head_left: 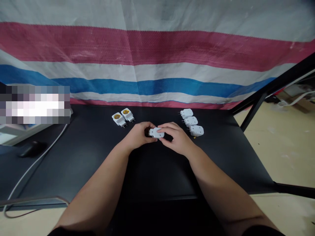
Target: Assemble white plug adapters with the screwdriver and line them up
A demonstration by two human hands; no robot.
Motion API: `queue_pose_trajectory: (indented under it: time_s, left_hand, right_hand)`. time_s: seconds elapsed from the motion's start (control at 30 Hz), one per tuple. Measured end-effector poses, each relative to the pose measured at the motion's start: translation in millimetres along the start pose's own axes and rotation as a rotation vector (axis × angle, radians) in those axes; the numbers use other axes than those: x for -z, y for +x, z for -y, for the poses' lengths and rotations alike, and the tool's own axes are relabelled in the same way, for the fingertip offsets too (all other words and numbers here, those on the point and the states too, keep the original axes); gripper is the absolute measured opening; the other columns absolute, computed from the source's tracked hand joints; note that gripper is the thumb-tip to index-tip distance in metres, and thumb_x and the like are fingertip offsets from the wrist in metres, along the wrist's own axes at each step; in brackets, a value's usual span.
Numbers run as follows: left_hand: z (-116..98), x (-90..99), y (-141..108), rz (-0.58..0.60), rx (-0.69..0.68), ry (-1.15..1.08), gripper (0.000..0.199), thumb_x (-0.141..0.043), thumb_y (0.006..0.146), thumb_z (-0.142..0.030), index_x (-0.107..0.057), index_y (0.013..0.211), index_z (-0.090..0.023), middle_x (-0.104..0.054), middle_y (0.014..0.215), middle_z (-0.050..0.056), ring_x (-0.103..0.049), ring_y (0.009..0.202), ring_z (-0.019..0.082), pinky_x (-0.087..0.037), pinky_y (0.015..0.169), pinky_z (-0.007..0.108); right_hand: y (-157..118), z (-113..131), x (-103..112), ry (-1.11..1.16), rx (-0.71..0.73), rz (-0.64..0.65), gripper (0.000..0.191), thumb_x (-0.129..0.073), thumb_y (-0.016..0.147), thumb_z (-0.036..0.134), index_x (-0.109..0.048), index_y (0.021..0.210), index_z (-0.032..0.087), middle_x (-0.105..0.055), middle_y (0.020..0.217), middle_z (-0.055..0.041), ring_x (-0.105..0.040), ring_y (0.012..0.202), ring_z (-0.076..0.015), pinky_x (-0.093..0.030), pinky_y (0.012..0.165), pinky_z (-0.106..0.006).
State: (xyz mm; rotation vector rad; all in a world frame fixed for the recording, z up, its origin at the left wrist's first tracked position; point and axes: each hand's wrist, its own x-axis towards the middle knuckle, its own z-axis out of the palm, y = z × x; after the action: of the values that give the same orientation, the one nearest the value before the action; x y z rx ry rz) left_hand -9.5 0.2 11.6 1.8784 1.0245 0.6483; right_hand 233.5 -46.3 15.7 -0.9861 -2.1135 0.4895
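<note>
A white plug adapter (158, 132) is held between both hands above the black table (157, 170). My left hand (140, 134) grips its left end, with thumb and fingers closed around it. On its right end are the fingers of my right hand (176, 136). Two white plug-in sockets with round yellowish openings, one on the left (118, 118) and one beside it (127, 113), lie left of my hands. Three white adapters with visible pins, the back one (187, 113), the middle one (192, 121) and the front one (197, 130), lie to the right.
Behind the table hangs a striped sheet (157, 49). At the left are a black mouse (31, 148), a white cable (40, 156) and a partly pixelated white object (19, 134). A black metal frame (253, 111) stands at the right edge.
</note>
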Motion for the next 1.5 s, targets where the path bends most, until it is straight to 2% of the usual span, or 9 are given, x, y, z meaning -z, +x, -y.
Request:
queue_pose_trajectory:
  time_s: [0.2, 0.43, 0.6, 0.77, 0.97, 1.1, 1.23, 1.37, 1.5]
  left_hand:
    - [-4, -0.7, 0, -0.030, -0.017, 0.079, 0.036, -0.092, 0.075, -0.032, -0.075, 0.105, -0.021, -0.076, 0.097, 0.003, -0.069, 0.083, 0.021, -0.052, 0.074, 0.034]
    - [-2, -0.6, 0, -0.029, -0.042, 0.077, 0.036, -0.092, 0.076, -0.029, -0.077, 0.108, -0.022, -0.077, 0.103, 0.004, -0.071, 0.089, 0.022, -0.055, 0.081, 0.036]
    - [-2, -1.0, -1, -0.017, -0.030, -0.001, 0.052, -0.092, 0.076, -0.029, -0.073, 0.124, -0.021, -0.079, 0.110, 0.005, -0.073, 0.092, 0.022, -0.057, 0.085, 0.037]
    - [1, -1.0, 1, -0.020, -0.023, 0.059, 0.037, -0.092, 0.076, -0.030, -0.075, 0.108, -0.021, -0.077, 0.100, 0.003, -0.070, 0.085, 0.020, -0.054, 0.079, 0.035]
    - [4, -0.9, 1, -0.013, -0.014, -0.010, 0.042, -0.092, 0.076, -0.030, -0.073, 0.113, -0.021, -0.077, 0.103, 0.004, -0.072, 0.088, 0.021, -0.057, 0.083, 0.037]
    - [8, -1.3, 0, -0.010, -0.013, -0.087, 0.064, -0.094, 0.073, -0.028, -0.066, 0.130, -0.022, -0.073, 0.113, 0.007, -0.072, 0.096, 0.023, -0.062, 0.085, 0.040]
    - [11, -1.2, -1, 0.000, 0.028, -0.086, 0.076, -0.096, 0.071, -0.029, -0.062, 0.139, -0.022, -0.067, 0.110, 0.005, -0.068, 0.087, 0.019, -0.064, 0.081, 0.040]
    - [11, -0.9, 0, 0.000, 0.037, -0.074, 0.071, -0.095, 0.072, -0.028, -0.065, 0.136, -0.021, -0.066, 0.110, 0.006, -0.068, 0.092, 0.021, -0.064, 0.083, 0.041]
    - [11, -0.7, 0, 0.003, 0.033, -0.043, 0.058, -0.093, 0.074, -0.028, -0.070, 0.127, -0.021, -0.067, 0.111, 0.007, -0.068, 0.095, 0.022, -0.065, 0.085, 0.042]
  right_hand:
    - [3, 3, -8, -0.042, -0.073, 0.058, 0.029, -0.070, 0.100, 0.018, -0.079, 0.125, 0.030, -0.076, 0.139, -0.0076, -0.071, 0.127, -0.0277, -0.060, 0.113, -0.055]
    - [2, 6, -8, -0.048, -0.103, 0.045, 0.032, -0.070, 0.098, 0.015, -0.080, 0.125, 0.028, -0.076, 0.135, -0.0082, -0.071, 0.126, -0.0274, -0.060, 0.113, -0.052]
    - [4, 8, -8, -0.096, -0.129, 0.062, 0.028, -0.073, 0.095, 0.014, -0.081, 0.119, 0.026, -0.078, 0.132, -0.0077, -0.070, 0.121, -0.0289, -0.059, 0.110, -0.053]
    - [6, 9, -8, -0.068, -0.186, 0.090, 0.026, -0.075, 0.095, 0.014, -0.081, 0.118, 0.026, -0.078, 0.134, -0.0062, -0.071, 0.112, -0.0260, -0.060, 0.105, -0.049]
    - [9, 7, -10, -0.081, -0.162, 0.104, 0.017, -0.077, 0.094, 0.015, -0.073, 0.107, 0.026, -0.077, 0.124, -0.0064, -0.070, 0.113, -0.0262, -0.059, 0.104, -0.046]
    - [23, 2, 10, -0.071, -0.179, 0.124, 0.020, -0.077, 0.088, 0.012, -0.065, 0.097, 0.026, -0.075, 0.118, -0.0055, -0.071, 0.107, -0.0251, -0.058, 0.098, -0.042]
    - [48, -15, 45, -0.215, -0.220, 0.107, 0.023, -0.074, 0.087, 0.010, -0.065, 0.103, 0.025, -0.074, 0.119, -0.0057, -0.071, 0.106, -0.0257, -0.056, 0.095, -0.040]
    - [67, -39, 64, -0.424, -0.201, 0.184, 0.026, -0.079, 0.085, 0.011, -0.069, 0.104, 0.025, -0.076, 0.115, -0.0067, -0.067, 0.119, -0.0330, -0.051, 0.105, -0.047]
    - [74, -56, 64, -0.526, -0.247, 0.230, 0.027, -0.083, 0.084, 0.011, -0.073, 0.105, 0.024, -0.075, 0.112, -0.0097, -0.065, 0.124, -0.0369, -0.049, 0.108, -0.053]
